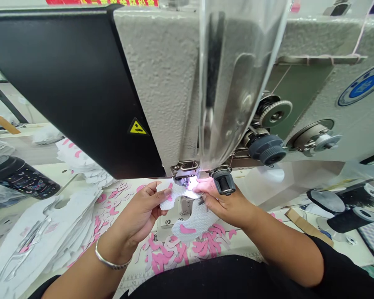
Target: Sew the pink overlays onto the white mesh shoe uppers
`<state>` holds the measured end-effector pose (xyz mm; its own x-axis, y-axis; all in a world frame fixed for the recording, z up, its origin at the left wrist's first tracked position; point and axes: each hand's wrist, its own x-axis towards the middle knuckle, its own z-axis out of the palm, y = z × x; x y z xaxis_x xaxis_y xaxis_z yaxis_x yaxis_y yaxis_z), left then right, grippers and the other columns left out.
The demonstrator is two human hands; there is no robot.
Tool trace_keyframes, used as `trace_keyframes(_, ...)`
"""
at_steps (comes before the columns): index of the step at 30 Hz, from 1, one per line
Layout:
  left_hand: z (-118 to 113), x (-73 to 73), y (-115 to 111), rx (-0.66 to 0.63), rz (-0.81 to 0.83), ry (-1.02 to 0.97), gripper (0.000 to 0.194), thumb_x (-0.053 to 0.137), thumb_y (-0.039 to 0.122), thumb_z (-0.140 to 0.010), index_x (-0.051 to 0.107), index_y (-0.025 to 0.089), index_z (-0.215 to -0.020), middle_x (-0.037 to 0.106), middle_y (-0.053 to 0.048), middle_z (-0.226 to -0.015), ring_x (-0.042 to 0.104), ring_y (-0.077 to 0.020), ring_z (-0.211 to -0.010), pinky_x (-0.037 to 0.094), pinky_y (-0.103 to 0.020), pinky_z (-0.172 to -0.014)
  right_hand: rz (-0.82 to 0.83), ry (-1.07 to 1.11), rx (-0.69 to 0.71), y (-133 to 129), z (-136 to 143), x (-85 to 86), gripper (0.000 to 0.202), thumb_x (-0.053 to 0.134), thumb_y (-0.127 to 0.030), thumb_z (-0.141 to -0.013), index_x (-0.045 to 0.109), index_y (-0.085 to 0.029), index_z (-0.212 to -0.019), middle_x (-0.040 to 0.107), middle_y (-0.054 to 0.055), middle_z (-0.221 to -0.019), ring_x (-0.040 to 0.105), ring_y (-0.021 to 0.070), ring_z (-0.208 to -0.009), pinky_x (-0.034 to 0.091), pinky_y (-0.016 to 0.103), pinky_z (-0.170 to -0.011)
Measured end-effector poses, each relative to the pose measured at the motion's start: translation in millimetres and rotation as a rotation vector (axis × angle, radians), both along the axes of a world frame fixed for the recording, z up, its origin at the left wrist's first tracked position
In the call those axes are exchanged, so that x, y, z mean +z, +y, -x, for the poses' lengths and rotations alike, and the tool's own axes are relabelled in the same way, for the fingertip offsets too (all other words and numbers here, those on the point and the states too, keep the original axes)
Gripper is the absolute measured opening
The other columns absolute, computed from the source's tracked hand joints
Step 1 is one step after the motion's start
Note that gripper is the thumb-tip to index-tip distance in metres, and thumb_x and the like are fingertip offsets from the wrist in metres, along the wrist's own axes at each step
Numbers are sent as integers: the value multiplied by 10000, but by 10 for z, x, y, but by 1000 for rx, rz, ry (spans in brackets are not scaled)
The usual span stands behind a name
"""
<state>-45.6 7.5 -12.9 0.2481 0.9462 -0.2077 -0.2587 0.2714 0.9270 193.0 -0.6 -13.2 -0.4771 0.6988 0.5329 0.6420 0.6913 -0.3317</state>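
Observation:
A white textured fabric piece (202,220) with pink patches lies curved under the lit needle area of a sewing machine (162,74). My left hand (149,199) pinches its left end between thumb and fingers, beside a pink patch (170,192). On the other side my right hand (220,195) grips the piece close to the presser foot (187,180), its fingertips in the bright light. Something small and dark shows at the right thumb, too little to name. The piece's lower lobe hangs toward me and carries another pink patch (187,229).
Pink scraps (165,251) litter the table in front and to the left. White cut pieces (71,228) are stacked at left, with metal tweezers (28,245) on top. A black patterned bottle (21,176) lies behind them. Black thread spools (345,220) stand at right.

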Motion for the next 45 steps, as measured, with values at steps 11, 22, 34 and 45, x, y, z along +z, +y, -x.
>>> trace_keyframes(11, 25, 54, 215, 14, -68, 143, 221, 818, 302, -720, 708, 126, -796, 613, -17, -722, 545, -73, -576, 452, -164, -482, -104, -12, -47, -79, 38, -27, 283, 499, -100, -870, 710, -222, -1015, 602, 62, -877, 577, 233, -968, 481, 406, -896)
trace_keyframes(22, -52, 150, 469, 78, -23, 61, 241, 868, 192, -555, 735, 167, -753, 693, -26, -673, 637, -157, -593, 555, -261, -562, -105, -64, -112, -165, 115, -27, 392, 510, -95, -846, 687, -249, -1160, 578, 76, -913, 555, 230, -913, 499, 387, -832)
trace_keyframes(34, 116, 176, 288, -171, -111, 475, 306, 771, 458, -739, 730, 159, -791, 672, -51, -797, 583, -147, -745, 462, -275, -730, -176, -175, -231, -202, 205, -159, 391, 521, -188, -872, 634, -214, -1245, 618, 115, -1013, 536, 256, -911, 467, 417, -885)
trace_keyframes(45, 28, 335, -5, -183, -646, 1118, 296, 528, 512, -896, 674, 255, -915, 685, -22, -925, 582, -235, -895, 388, -353, -821, -315, -107, -223, -231, 264, -189, 372, 502, -137, -872, 625, -197, -1218, 625, 107, -1061, 544, 240, -879, 479, 393, -856)
